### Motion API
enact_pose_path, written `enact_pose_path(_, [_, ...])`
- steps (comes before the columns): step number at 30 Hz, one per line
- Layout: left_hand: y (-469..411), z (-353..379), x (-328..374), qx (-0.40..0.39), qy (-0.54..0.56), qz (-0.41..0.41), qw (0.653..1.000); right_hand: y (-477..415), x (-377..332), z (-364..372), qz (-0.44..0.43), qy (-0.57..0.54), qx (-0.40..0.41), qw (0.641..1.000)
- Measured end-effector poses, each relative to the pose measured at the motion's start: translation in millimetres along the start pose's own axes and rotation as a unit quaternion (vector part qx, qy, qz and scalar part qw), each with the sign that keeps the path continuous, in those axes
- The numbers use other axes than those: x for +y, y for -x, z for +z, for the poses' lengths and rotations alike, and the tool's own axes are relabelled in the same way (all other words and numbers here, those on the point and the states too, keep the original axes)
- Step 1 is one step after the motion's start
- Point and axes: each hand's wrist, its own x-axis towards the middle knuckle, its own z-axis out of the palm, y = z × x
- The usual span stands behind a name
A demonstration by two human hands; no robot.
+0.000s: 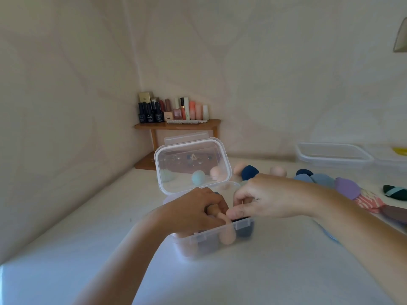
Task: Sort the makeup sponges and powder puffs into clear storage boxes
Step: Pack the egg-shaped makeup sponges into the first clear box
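A clear storage box [211, 238] stands in the middle of the white table, its hinged lid [191, 164] raised upright. Peach and dark blue sponges lie inside; one peach sponge [228, 236] shows through the front wall. My left hand [196, 214] is inside the box, fingers curled round a peach sponge. My right hand [266, 201] reaches in from the right with bent fingers, its thumb over a dark sponge [243, 220]; its grip is hidden. Loose sponges lie behind: peach [278, 171], dark blue [250, 171], teal [198, 177].
A row of flat powder puffs runs along the right: blue-grey [323, 179], purple [348, 188], pink-striped [370, 202], dark green [394, 191]. A second clear box [332, 155] sits at the back right. A wooden corner shelf [176, 125] holds cosmetic bottles.
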Motion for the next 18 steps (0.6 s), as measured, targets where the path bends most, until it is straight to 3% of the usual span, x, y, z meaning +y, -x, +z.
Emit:
enact_pose_path(5, [1,-1,5,0.010,0.001,-0.005,1.000,1,-5,13,-0.020,0.008,-0.036,0.999])
enact_pose_path(9, [2,-1,5,0.012,0.007,0.000,1.000,2,-4,-5,0.026,-0.007,-0.027,0.999])
enact_pose_path(12, [3,-2,4,0.007,0.015,-0.008,1.000,-6,7,-21,0.003,-0.095,0.051,0.994])
enact_pose_path(14, [3,-3,4,0.005,0.017,-0.012,1.000,-24,31,-27,0.017,-0.170,0.165,0.971])
enact_pose_path(16, [3,-3,5,0.002,0.015,-0.011,1.000,-45,60,-28,0.108,-0.142,0.270,0.946])
enact_pose_path(18, [3,-4,6,0.003,0.014,-0.012,1.000,-61,85,-20,0.199,-0.074,0.284,0.935])
